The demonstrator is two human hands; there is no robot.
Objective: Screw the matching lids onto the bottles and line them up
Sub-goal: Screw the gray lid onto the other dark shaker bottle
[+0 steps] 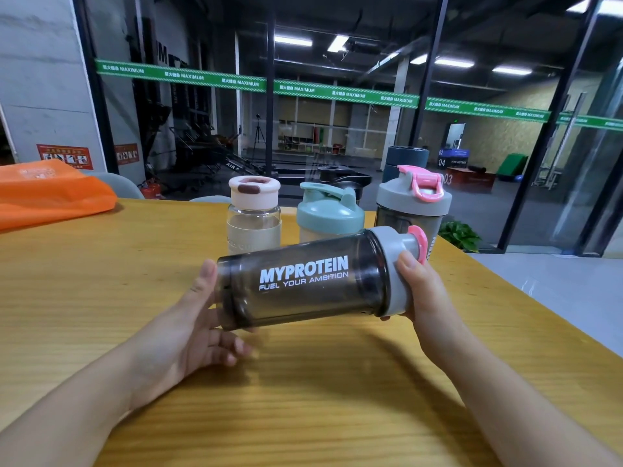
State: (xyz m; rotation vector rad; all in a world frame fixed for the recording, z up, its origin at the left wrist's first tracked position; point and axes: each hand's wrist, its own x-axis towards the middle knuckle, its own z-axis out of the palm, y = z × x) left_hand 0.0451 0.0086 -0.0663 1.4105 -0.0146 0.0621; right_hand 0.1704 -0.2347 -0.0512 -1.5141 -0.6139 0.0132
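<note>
I hold a dark smoky shaker bottle (303, 281) printed MYPROTEIN on its side above the wooden table (101, 298). My left hand (188, 325) cups its base. My right hand (424, 291) grips its grey lid (394, 264), which has a pink flip cap. Behind it stand three capped bottles in a row: a clear bottle with a cream lid (254, 210), a bottle with a teal lid (328, 214) and a dark shaker with a grey and pink lid (413, 200).
An orange bag (50, 193) lies at the table's far left. A black lidded bottle (340, 176) stands behind the teal one. A glass wall runs behind the table, and a green plant (460, 234) sits past the right edge.
</note>
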